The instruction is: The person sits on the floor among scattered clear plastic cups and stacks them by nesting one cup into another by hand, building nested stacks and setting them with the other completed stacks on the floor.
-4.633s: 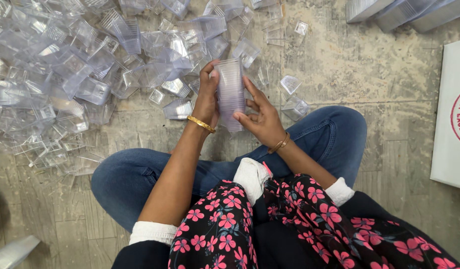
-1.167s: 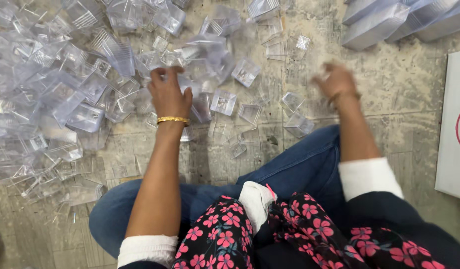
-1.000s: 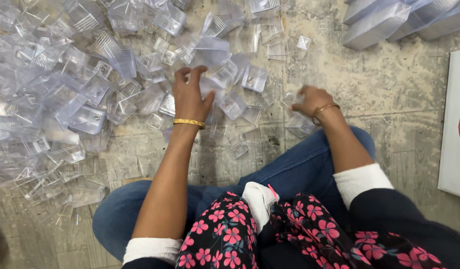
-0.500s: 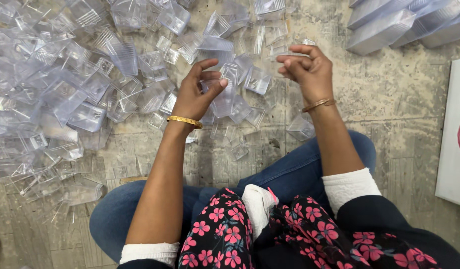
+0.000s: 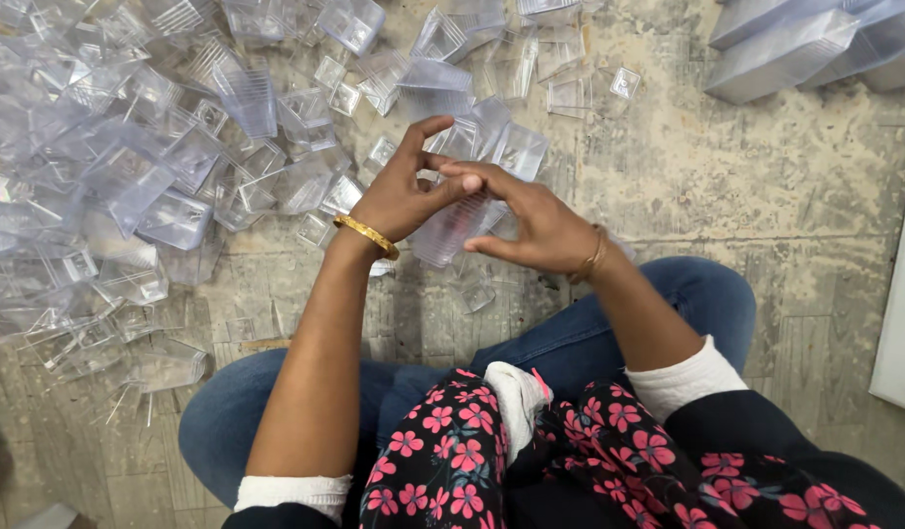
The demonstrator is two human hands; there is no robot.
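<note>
Two hands: both meet over the floor, just above the knees; fingers touching
Left hand (image 5: 398,201): fingers curled around the clear plastic cup (image 5: 450,230); gold bangle (image 5: 366,235) at the wrist
Right hand (image 5: 536,225): fingertips pinching the same cup from its other side
Cup: tilted, between both palms
Heap of clear cups (image 5: 158,167): spread over the floor (image 5: 687,186), left of the hands
Stacked cups (image 5: 785,54): far right corner, well apart

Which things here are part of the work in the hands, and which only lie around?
In use:
- left hand
- right hand
- clear cup stack held between both hands
- loose clear cups piled on the floor

Lying about:
- wrapped cup sleeves, top right
- white board, right edge
</note>
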